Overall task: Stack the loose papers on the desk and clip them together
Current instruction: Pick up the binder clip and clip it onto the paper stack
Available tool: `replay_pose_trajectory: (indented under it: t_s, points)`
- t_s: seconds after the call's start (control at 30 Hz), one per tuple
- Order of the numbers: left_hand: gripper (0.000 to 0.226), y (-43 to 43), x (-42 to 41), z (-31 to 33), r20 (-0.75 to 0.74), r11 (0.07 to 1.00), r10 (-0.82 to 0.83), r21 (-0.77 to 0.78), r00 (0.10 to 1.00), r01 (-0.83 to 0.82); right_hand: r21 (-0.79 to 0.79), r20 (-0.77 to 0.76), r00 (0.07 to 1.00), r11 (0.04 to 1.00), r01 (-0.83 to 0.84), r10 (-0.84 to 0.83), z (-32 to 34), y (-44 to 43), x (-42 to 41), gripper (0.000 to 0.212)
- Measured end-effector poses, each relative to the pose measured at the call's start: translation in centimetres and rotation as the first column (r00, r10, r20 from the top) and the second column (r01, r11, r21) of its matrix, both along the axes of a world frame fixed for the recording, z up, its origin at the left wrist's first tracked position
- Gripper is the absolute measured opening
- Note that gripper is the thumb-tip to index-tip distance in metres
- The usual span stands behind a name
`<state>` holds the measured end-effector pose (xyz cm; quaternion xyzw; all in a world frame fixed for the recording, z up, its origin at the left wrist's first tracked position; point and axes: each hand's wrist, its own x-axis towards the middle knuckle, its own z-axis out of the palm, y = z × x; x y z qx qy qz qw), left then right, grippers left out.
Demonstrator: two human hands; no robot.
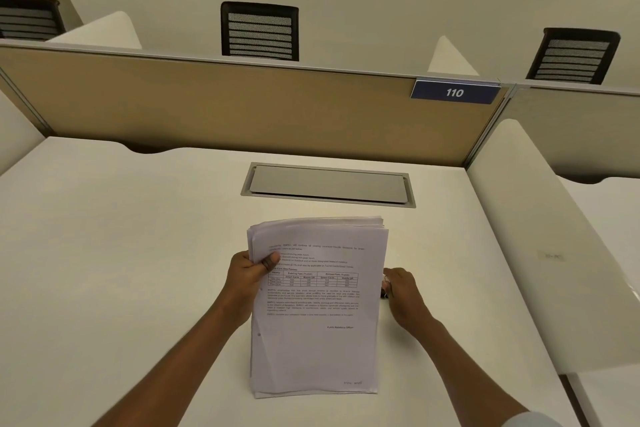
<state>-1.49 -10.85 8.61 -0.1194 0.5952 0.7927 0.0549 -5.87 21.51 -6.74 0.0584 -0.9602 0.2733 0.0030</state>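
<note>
A stack of printed white papers (315, 340) stands tilted on the white desk (121, 270), its bottom edge resting on the surface near me. My left hand (247, 276) grips the stack's left edge, thumb on the top sheet. My right hand (401, 291) is at the stack's right edge, fingers closed around a small dark binder clip (385, 286) that is mostly hidden. The sheets' top edges are slightly uneven.
A grey cable hatch (329, 184) is set into the desk behind the papers. A tan partition (225, 107) with a blue "110" tag (454, 92) closes the back. A white side divider (540, 246) stands on the right. Black chairs (259, 31) are beyond.
</note>
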Motion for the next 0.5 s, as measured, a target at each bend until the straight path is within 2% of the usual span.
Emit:
replay_pose_trajectory:
  t_s: [0.03,0.1,0.2,0.27,0.3,0.33,0.37,0.4,0.43,0.5]
  points:
    - [0.018,0.0,0.0,0.0,0.001,1.0,0.0,0.0,1.0,0.0,0.015,0.025,1.0,1.0,0.007,-0.008,-0.1,0.1,0.1,0.043]
    - [0.022,-0.1,0.0,0.1,0.005,1.0,0.0,-0.003,1.0,0.0,0.091,0.069,0.997,0.995,0.033,-0.039,0.7,-0.1,0.4,0.03]
    - [0.015,-0.1,0.1,0.2,-0.003,1.0,-0.008,-0.005,1.0,0.008,0.245,0.012,0.997,0.967,0.075,-0.081,2.0,-0.9,0.6,0.03]
    - [0.008,0.0,0.1,0.3,-0.005,1.0,-0.011,-0.015,1.0,0.011,0.199,-0.025,0.994,0.974,0.109,-0.106,3.4,-1.5,0.9,0.032]
    - [0.009,-0.1,0.2,0.4,-0.006,1.0,-0.011,-0.021,1.0,0.011,0.044,-0.016,0.992,0.991,0.129,-0.129,4.8,-2.1,1.2,0.033]
    - [0.01,-0.1,0.2,0.5,-0.009,1.0,-0.012,-0.024,1.0,0.012,-0.243,0.034,0.987,0.956,0.163,-0.16,6.7,-2.8,1.5,0.039]
    - [0.015,-0.1,0.2,0.6,-0.012,1.0,-0.013,-0.029,1.0,0.013,-0.528,0.153,0.972,0.817,0.231,-0.177,8.8,-3.8,2.0,0.043]
    - [0.02,-0.1,0.1,0.8,-0.017,0.999,-0.016,-0.032,1.0,0.015,-0.7,0.257,0.956,0.655,0.285,-0.141,10.8,-4.7,2.5,0.045]
    - [0.023,-0.1,0.1,0.9,-0.022,0.999,-0.018,-0.032,1.0,0.017,-0.8,0.292,0.956,0.537,0.267,-0.041,12.7,-5.4,2.8,0.047]
    - [0.024,-0.1,0.2,1.2,-0.033,0.999,-0.021,-0.028,0.999,0.02,-0.884,0.234,0.962,0.442,0.151,0.139,14.9,-6.2,3.4,0.054]
